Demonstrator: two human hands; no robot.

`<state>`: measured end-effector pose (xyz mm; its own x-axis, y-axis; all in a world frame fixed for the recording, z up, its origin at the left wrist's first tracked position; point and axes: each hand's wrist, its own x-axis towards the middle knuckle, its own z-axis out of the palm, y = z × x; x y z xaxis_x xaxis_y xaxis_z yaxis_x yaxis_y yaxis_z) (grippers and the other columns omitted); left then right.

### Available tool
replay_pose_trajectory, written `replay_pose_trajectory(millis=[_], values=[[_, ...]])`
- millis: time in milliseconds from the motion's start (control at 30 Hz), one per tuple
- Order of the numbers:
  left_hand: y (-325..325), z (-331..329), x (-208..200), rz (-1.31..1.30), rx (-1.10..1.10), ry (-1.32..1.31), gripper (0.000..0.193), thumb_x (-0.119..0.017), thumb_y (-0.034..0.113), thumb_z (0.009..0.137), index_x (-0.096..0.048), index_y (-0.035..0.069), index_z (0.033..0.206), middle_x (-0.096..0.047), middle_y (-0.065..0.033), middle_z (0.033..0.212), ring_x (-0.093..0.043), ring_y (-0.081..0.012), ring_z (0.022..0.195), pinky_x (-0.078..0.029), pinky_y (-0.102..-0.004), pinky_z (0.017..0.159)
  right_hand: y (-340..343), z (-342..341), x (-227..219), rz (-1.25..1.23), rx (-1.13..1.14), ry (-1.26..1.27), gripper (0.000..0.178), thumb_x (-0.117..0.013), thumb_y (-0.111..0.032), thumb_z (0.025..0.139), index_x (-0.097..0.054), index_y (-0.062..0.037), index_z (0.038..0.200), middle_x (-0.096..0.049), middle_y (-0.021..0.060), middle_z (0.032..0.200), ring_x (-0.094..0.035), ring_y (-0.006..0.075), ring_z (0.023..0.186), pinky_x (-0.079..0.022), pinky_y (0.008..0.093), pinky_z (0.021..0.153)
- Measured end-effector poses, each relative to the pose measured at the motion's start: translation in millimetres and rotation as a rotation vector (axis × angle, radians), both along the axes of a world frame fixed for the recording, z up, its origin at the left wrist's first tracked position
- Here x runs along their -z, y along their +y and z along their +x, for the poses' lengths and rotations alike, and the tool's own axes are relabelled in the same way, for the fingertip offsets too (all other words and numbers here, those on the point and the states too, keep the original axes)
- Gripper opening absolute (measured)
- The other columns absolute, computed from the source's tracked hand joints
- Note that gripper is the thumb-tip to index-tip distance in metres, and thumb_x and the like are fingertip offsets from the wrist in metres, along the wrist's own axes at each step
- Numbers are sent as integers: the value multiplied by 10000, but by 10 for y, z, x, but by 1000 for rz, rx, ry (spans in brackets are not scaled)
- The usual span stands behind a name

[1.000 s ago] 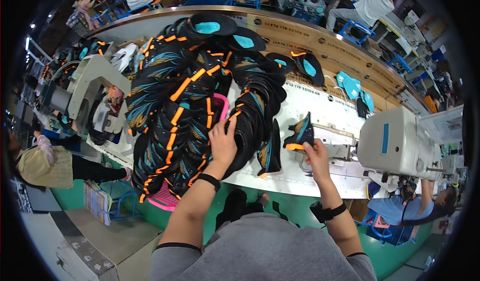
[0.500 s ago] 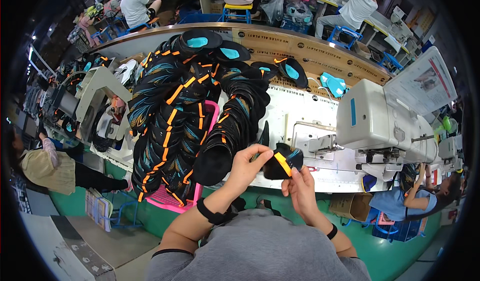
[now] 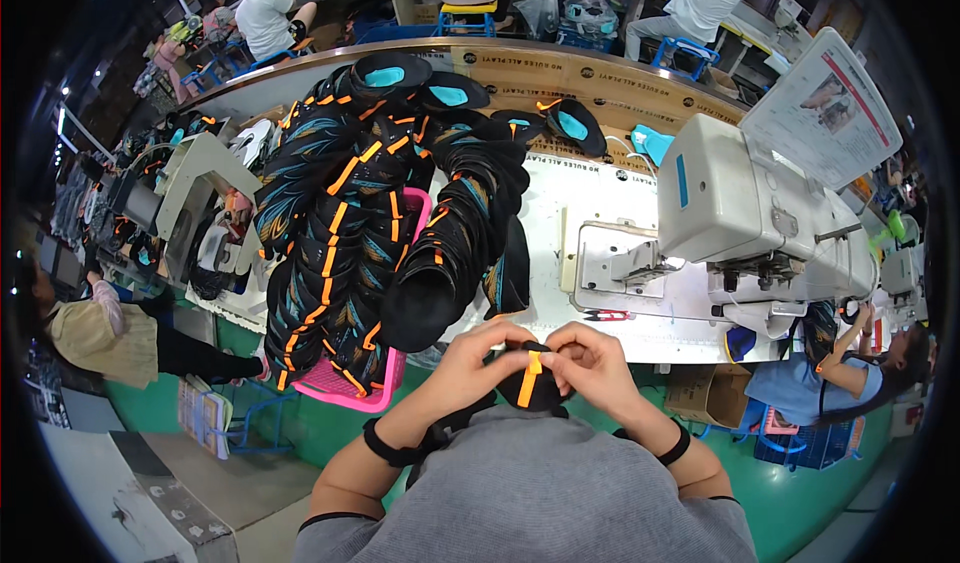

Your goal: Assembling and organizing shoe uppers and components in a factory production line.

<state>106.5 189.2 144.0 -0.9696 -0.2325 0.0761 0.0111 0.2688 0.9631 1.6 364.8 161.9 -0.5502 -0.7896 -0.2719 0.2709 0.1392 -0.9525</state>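
Note:
A black shoe upper with a bright orange strip is between my hands, close in front of my chest. My left hand pinches its upper edge beside the strip. From the other side, my right hand grips it with thumb and fingers where the orange strip folds over the edge. My fingers cover part of the upper. Just beyond my left hand, long nested stacks of similar shoe uppers rise, black with orange strips and blue patterning.
A pink basket sits under the stacks. At right stands a white sewing machine with a printed sheet above it. A small red-handled tool lies on the white table. Co-workers sit left, right and beyond the cardboard-lined barrier.
Both hands have drawn the shoe upper nearer to me and lower. My right hand has moved up beside the left, and the orange strip now hangs nearly upright.

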Motion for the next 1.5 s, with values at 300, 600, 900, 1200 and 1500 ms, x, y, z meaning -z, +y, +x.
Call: replay_pose_trajectory(millis=[300,600,900,1200,1500], values=[[10,290,268,-162,-244,-110,144,-697,58,807,-597,-2,891,-533,-51,841,-560,-140,737,-449,-278,629,-475,234,587,5,-1,531,103,-615,-66,878,-529,-15,855,-499,-13,718,-512,79,596,-416,243,516],[-700,546,699,-669,-268,-123,539,-508,-83,656,-620,77,1158,-574,-116,1065,-583,-308,961,-497,-380,802,-793,-65,1154,77,-21,-207,235,-634,-129,872,-521,-13,1042,-564,71,850,-515,134,639,-439,280,580],[-1541,-362,1771,-1073,-461,72,450,-541,4,764,-537,51,1212,-521,-128,1071,-514,-312,1010,-417,-430,899,-819,-527,1682,393,52,614,222,-643,-207,872,-541,-10,863,-533,56,667,-526,186,583,-444,324,577],[-1261,-302,653,-732,-297,224,369,-676,128,758,-613,59,1115,-560,-114,1098,-495,-353,1064,-373,-450,953,-461,-311,721,-106,383,-319,155,-542,-222,969,-541,-85,896,-557,-4,755,-500,77,638,-393,218,547],[-428,-222,287,46,-77,87,172,-644,106,858,-637,-9,986,-617,-57,981,-559,-161,985,-414,-284,890,-86,-248,465,244,-32,-96,228,-547,-227,963,-599,-4,964,-616,65,872,-611,119,696,-480,234,556]])
